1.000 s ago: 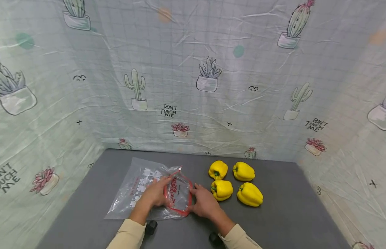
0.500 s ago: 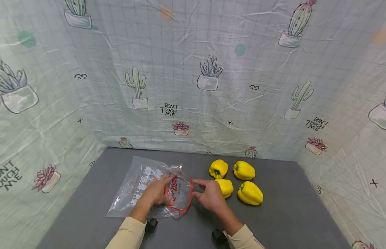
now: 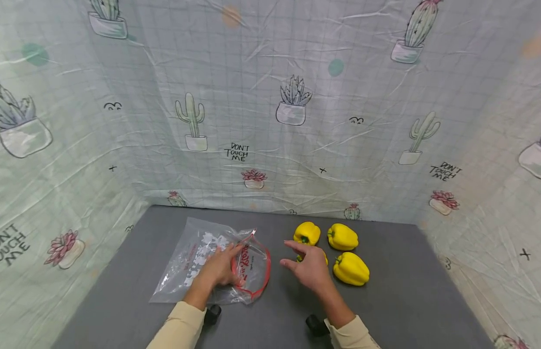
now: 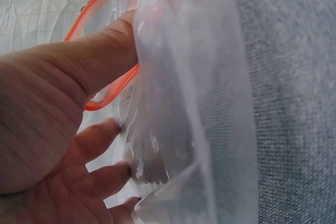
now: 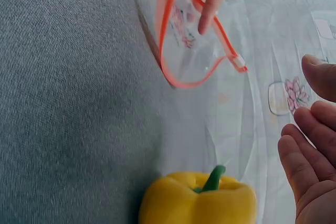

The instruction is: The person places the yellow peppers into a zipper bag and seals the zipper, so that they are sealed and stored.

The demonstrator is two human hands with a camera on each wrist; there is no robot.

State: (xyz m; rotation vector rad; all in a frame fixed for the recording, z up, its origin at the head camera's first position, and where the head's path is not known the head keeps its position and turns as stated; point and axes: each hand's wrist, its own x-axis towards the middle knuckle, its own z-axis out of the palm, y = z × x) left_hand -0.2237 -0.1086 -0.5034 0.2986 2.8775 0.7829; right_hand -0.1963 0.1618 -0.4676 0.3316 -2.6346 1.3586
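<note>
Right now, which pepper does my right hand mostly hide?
The near-left pepper: in the head view your right hand covers most of it; the other three show almost whole.

Downward head view, wrist close-ups, shared bag

Grey tabletop w/ woven texture, clear zip bag (L), red-edged mouth open, 4 yellow bell peppers (R)
</note>
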